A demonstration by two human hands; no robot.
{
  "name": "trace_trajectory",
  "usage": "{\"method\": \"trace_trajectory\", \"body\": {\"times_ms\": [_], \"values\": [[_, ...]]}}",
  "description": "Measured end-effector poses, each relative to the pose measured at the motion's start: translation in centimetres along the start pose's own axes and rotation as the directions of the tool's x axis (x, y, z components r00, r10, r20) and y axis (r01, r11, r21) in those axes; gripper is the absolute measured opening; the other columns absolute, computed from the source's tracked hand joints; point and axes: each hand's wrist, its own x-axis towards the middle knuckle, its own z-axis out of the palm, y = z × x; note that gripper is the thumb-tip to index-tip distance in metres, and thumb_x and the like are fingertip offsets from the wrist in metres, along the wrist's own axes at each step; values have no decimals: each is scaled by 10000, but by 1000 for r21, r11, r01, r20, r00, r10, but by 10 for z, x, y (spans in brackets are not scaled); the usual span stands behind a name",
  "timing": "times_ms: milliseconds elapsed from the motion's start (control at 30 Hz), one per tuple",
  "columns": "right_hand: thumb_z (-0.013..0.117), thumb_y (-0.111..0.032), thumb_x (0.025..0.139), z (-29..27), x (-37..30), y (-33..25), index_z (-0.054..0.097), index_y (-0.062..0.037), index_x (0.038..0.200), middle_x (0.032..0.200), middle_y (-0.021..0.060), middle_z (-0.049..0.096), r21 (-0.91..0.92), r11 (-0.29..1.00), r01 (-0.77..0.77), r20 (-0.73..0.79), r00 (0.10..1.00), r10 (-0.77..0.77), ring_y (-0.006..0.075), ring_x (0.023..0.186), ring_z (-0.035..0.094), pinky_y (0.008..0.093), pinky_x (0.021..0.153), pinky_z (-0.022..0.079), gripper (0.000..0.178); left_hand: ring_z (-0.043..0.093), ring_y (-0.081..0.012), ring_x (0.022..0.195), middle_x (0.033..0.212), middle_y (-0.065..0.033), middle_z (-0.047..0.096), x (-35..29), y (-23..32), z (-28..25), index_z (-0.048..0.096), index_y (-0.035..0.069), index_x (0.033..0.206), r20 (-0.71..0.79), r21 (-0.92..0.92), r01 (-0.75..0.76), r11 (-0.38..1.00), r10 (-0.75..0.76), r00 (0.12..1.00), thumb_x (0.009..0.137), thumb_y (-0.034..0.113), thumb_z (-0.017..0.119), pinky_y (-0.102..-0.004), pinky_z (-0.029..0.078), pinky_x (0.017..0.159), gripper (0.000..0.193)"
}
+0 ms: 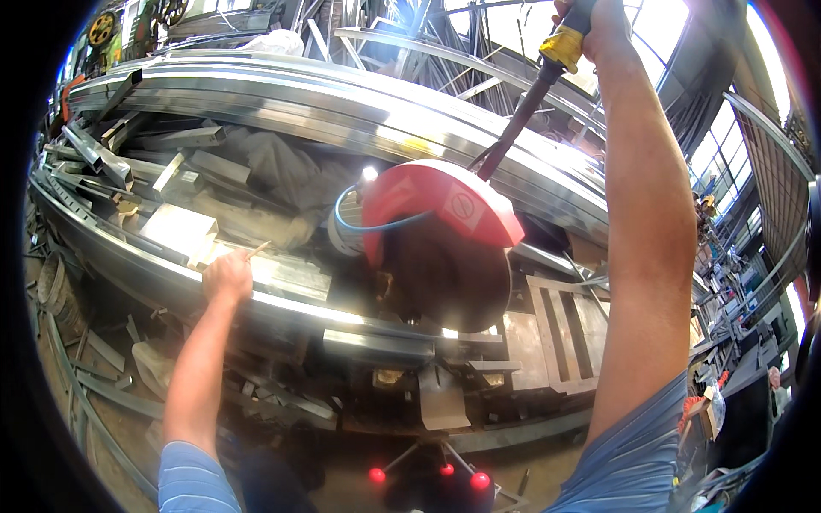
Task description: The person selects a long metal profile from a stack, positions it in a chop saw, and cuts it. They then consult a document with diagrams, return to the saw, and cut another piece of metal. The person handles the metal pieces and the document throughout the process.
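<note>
My right hand (609, 36), raised at the top right, is closed round the dark handle of a cut-off saw. The handle has a yellow collar (562, 48) and a long dark arm (522, 124). Below it, a red guard (436, 195) covers the upper part of the large dark disc (449, 274), whose lower edge meets a long metal tube (329, 315). Left of the disc, my left hand (227, 275) is closed over that tube. A thin tan stick-like piece (259, 249) juts out beside its fingers. The far side of these fingers is hidden.
Long shiny metal profiles (342, 103) lie stacked behind the saw. Offcuts (111, 162) pile up at the left. A blue cable (368, 228) loops by the guard. Near me stands a three-armed lever with red knobs (480, 481). A slatted metal plate (564, 333) lies right of the disc.
</note>
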Motion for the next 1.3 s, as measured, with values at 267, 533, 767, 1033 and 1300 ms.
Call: {"method": "trace_trajectory", "body": {"times_ms": [267, 533, 767, 1033, 1300], "values": [[495, -419, 985, -3, 3, 2, 555, -137, 843, 670, 56, 539, 29, 999, 33, 45, 998, -34, 248, 575, 558, 440, 535, 472, 321, 715, -399, 940, 949, -149, 757, 0, 0, -4, 738, 168, 999, 28, 12, -2, 1000, 2, 1000, 980, 288, 557, -533, 554, 824, 218], [490, -437, 1013, -1, 7, 3, 582, -140, 851, 710, 58, 562, 13, 997, 70, -53, 996, -69, 253, 596, 571, 446, 541, 477, 350, 713, -404, 950, 962, -151, 754, 5, 0, 2, 746, 176, 1019, 51, 25, -4, 1000, 3, 999, 988, 296, 554, -536, 553, 829, 228], [486, -489, 1025, -3, 11, 7, 582, -142, 832, 677, 51, 556, 58, 997, 52, -31, 998, -50, 243, 557, 562, 430, 512, 472, 409, 709, -416, 958, 967, -160, 750, 7, -6, 6, 747, 176, 1025, 51, 21, 5, 1000, -6, 999, 984, 288, 548, -542, 553, 836, 232], [460, -511, 1035, -3, 3, 4, 551, -159, 785, 626, 32, 506, 68, 996, 56, 5, 998, -57, 221, 524, 516, 404, 489, 427, 441, 712, -413, 950, 945, -160, 752, 9, -10, 9, 746, 176, 1019, 50, 51, 1, 999, -4, 999, 971, 278, 567, -546, 552, 838, 211], [449, -542, 1049, -2, 5, 5, 549, -163, 791, 627, 27, 504, 102, 993, 52, 5, 999, -53, 214, 516, 503, 398, 483, 421, 470, 718, -413, 928, 940, -159, 754, 9, -10, 11, 752, 176, 1008, 26, 53, -23, 998, 22, 999, 963, 264, 582, -536, 565, 821, 197]]}}
